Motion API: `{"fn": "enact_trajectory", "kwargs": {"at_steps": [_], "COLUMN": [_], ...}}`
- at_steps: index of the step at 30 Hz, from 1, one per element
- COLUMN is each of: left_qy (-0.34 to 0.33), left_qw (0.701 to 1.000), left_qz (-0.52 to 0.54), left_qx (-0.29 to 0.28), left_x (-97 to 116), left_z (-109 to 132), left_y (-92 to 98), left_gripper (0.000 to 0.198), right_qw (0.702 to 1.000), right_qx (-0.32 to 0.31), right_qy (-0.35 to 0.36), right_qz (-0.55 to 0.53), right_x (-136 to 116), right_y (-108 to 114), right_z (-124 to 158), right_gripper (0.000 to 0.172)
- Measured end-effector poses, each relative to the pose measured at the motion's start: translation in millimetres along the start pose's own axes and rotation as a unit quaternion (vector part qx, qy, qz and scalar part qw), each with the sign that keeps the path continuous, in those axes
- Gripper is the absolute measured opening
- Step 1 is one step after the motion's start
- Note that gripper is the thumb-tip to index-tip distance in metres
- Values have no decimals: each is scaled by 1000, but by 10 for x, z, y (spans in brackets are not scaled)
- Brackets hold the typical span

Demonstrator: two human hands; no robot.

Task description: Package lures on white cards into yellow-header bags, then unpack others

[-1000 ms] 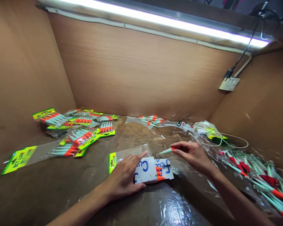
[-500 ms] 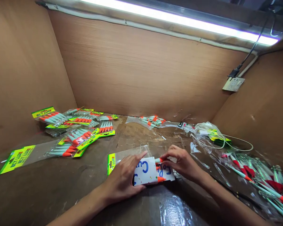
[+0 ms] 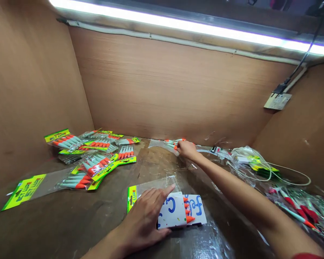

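My left hand [image 3: 145, 219] grips a white card sleeve [image 3: 175, 208] with blue handwriting, its thumb along the near edge and fingers over the far side. Several orange lure tips [image 3: 189, 212] stick out of the sleeve's right end, over a second lettered card flap [image 3: 199, 208]. Beneath the hand and sleeve lies a clear packet with a yellow-green header [image 3: 131, 198]. At the back of the table my right hand [image 3: 187, 149] is closed at a small pile of white-and-orange fishing lures [image 3: 174, 142], pinching one; its fingertips are partly hidden.
Filled lure packets [image 3: 94, 165] are heaped at the left, near a flat empty packet [image 3: 27, 190]. To the right lie a plastic bag with a white cord [image 3: 243, 154], yellow-green headers [image 3: 261, 167] and more red-and-white lures [image 3: 299, 208]. Wooden walls [image 3: 162, 90] enclose the table.
My right hand has left the sleeve's open end and reached forward to the lure pile. My left hand stays on the sleeve. The view has shifted slightly.
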State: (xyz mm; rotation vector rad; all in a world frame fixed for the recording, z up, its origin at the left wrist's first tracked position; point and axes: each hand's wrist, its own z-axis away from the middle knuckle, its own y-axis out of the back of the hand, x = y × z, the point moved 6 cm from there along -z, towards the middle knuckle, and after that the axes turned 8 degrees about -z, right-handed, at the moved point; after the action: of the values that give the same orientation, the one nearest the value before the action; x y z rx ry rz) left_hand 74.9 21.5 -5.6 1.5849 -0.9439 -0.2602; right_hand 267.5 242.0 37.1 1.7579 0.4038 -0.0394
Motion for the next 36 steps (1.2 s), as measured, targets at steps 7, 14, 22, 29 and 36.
{"fn": "enact_trajectory", "kwargs": {"at_steps": [7, 14, 22, 29, 36], "left_qy": [-17, -32, -36, -42, -18], "left_qw": [1000, 999, 999, 999, 999], "left_qz": [-6, 13, 14, 4, 0], "left_qx": [-5, 7, 21, 31, 29], "left_x": [46, 75, 105, 109, 96], "left_z": [10, 25, 41, 19, -8], "left_y": [41, 71, 76, 37, 32], "left_gripper": [107, 105, 104, 99, 102], "right_qw": [999, 989, 778, 824, 866], "right_qx": [-30, -14, -13, 8, -1], "right_qy": [-36, 9, 12, -25, -15], "right_qz": [4, -150, -628, -566, -500], "right_x": [39, 86, 379, 585, 541], "right_y": [-325, 197, 584, 550, 465], "right_z": [-249, 42, 1332, 2045, 2235], "right_gripper": [27, 47, 32, 32, 26]}}
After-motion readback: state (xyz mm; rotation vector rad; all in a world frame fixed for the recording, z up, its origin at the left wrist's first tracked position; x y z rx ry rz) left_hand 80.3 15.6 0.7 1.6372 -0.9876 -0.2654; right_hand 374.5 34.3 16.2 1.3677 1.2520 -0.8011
